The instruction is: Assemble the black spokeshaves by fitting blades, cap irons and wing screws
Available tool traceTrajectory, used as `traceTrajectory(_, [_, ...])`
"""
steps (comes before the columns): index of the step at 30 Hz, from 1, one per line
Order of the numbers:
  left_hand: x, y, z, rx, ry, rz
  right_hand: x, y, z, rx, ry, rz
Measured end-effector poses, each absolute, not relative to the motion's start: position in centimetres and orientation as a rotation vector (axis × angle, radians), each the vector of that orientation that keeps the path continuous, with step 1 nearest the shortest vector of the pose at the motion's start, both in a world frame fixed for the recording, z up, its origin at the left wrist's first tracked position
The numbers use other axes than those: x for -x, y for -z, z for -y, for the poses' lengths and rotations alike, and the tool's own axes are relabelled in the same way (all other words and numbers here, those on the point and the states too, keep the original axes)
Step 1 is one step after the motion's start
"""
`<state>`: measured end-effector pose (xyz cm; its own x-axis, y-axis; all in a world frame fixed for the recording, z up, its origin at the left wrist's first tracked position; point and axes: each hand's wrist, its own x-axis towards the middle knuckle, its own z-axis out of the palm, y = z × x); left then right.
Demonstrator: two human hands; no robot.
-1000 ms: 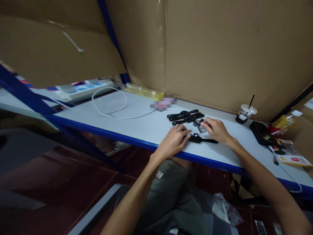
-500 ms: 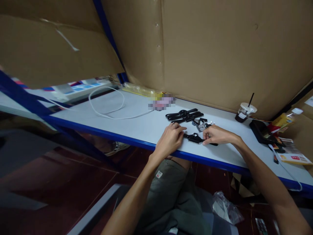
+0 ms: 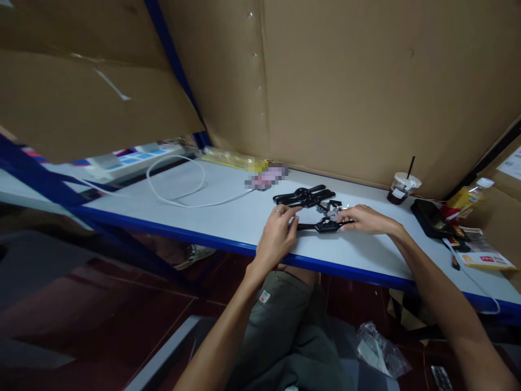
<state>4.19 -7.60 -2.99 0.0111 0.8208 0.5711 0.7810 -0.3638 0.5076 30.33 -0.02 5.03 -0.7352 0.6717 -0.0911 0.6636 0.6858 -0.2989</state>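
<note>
A black two-handled spokeshave (image 3: 326,226) lies level just above or on the white table, near its front edge. My left hand (image 3: 277,231) is closed around its left handle, with a ring on one finger. At the other end, my right hand (image 3: 363,219) pinches the right handle with thumb and fingers. Behind it lies a small pile of black spokeshaves (image 3: 303,196). Loose metal parts (image 3: 331,209) sit between that pile and my right hand, partly covered by the fingers.
A lidded cup with a straw (image 3: 402,189), a black case (image 3: 432,218) and a bottle (image 3: 477,191) stand at the right. A white cable (image 3: 195,205) runs left from a blurred pink item (image 3: 266,177). Cardboard (image 3: 345,92) walls the back.
The spokeshave has shifted slightly and lies more level. My left hand has moved a little left, and my right hand has shifted its grip on the handle. The view has tilted slightly.
</note>
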Motion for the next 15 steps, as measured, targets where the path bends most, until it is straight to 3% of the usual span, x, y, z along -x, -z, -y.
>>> traceTrajectory(4, [-3.8,3.3,7.3,-2.113,-1.391,-1.823,-32.7,-5.0,-2.6,1.339,-0.395,2.703])
traceTrajectory(15, [-3.9,3.9,6.5,-2.225,-1.135,-1.857,-37.2,-2.4,-6.7,1.985,-0.148,2.341])
